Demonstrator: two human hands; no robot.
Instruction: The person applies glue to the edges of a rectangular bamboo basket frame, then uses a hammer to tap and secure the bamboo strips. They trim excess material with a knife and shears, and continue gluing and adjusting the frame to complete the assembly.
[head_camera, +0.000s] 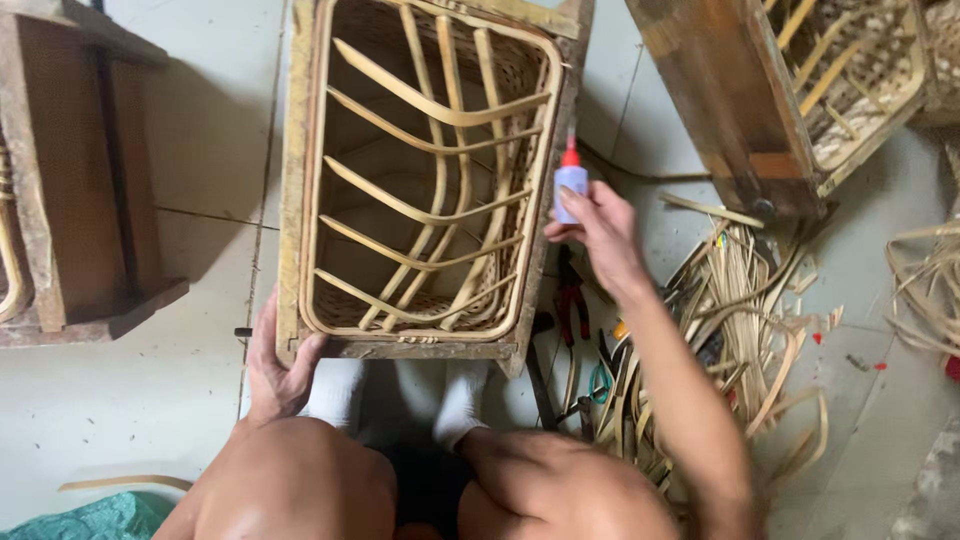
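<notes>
Bare knees fill the bottom of our view, with white socks (400, 400) planted just beyond them on the pale floor (150, 420). Our left hand (280, 365) is closed around the near left corner of a wooden frame (293, 200), thumb over the top edge. Set inside that frame is a rattan basket (430, 170), its curved cane ribs crossing the open face; it stands on the floor right in front of our feet. Our right hand (600, 230) grips a small white glue bottle (570, 185) with a red nozzle pointing up, held just beside the frame's right edge. Loose cane strips (740, 300) lie heaped on the floor to the right, with some hand tools (575, 310) beside them. A second framed basket (800, 80) sits at upper right.
</notes>
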